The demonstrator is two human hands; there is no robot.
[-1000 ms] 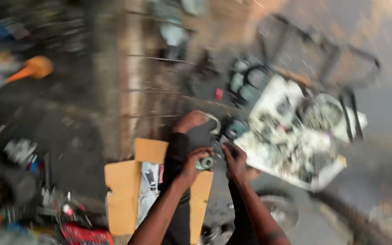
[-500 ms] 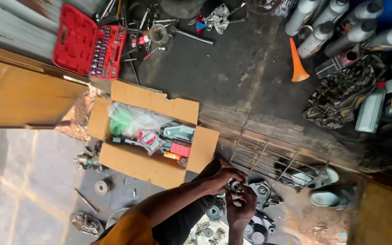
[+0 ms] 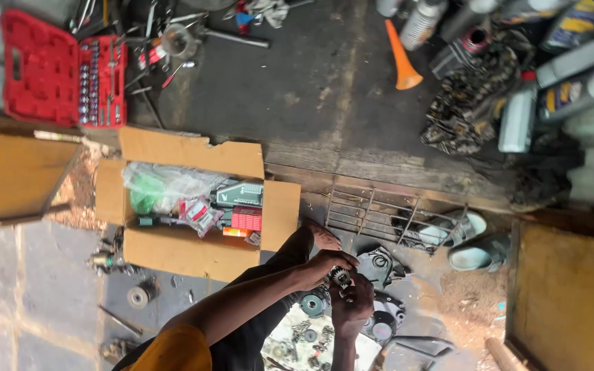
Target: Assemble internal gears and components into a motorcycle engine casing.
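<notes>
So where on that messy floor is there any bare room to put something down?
The dark floor between the red socket case and the orange cone is bare. So are the grey pavers left of the cardboard box. Around both hands and the small gear, parts crowd everything.

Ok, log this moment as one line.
left hand: grips small gear | right hand: on same gear | below: engine parts | beside: open cardboard box of packaged spares | far: red socket set
</notes>
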